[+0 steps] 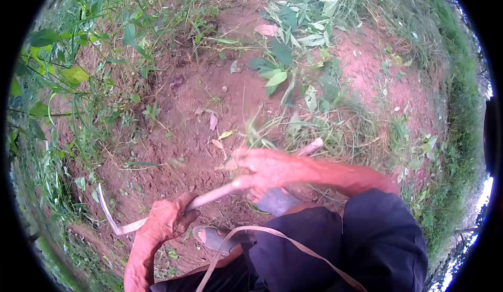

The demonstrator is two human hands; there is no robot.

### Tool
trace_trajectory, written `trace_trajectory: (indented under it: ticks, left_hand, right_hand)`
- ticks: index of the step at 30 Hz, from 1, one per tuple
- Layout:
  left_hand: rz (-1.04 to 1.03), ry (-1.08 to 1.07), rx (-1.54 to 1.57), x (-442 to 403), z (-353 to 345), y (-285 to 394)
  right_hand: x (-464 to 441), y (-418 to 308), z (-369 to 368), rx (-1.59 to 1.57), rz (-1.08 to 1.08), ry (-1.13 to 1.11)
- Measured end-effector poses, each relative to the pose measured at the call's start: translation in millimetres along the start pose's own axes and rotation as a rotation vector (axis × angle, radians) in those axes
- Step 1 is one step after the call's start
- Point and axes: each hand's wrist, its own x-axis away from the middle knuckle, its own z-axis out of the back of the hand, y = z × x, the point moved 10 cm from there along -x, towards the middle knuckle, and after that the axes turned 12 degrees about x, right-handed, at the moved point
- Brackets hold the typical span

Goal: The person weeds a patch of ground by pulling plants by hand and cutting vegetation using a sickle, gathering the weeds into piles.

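Observation:
My left hand (166,219) is wrapped round the wooden handle of a hoe (215,195), close to its head. The thin metal blade (107,211) stands up at an angle at the left end, just above the soil. The handle slants up to the right, and its far end shows beyond my right forearm. Over the middle of the handle is my right hand (267,167), slightly blurred, its thumb and fingers apart. Whether it touches the handle I cannot tell. Blurred grass blades (257,135) are just beyond its fingers.
Pulled grass (356,135) lies in a heap to the right, with broad cut leaves (314,25) further up. Leafy plants (68,77) grow on the left. My sandalled feet (275,200) are below the handle, and a cord (272,232) loops across my dark trousers (304,245).

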Motion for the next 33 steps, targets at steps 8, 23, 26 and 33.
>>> trace_trajectory:
  ticks: [8, 23, 26, 33]
  left_hand:
    - [-0.643, 0.560, -0.323, 17, 55, 117]
    - [-0.123, 0.006, -0.071, -11, -33, 4]
    - [-0.034, 0.009, -0.001, -21, -31, -8]
    - [-0.173, -0.097, -0.111, -42, -50, 8]
  right_hand:
    - [156, 80, 3, -0.294, -0.603, 0.210]
    - [256, 237, -30, -0.414, -1.168, 0.401]
    - [340, 203, -85, -0.473, -1.146, 0.419]
    - [339, 233, -72, -0.917, -1.281, 0.678]
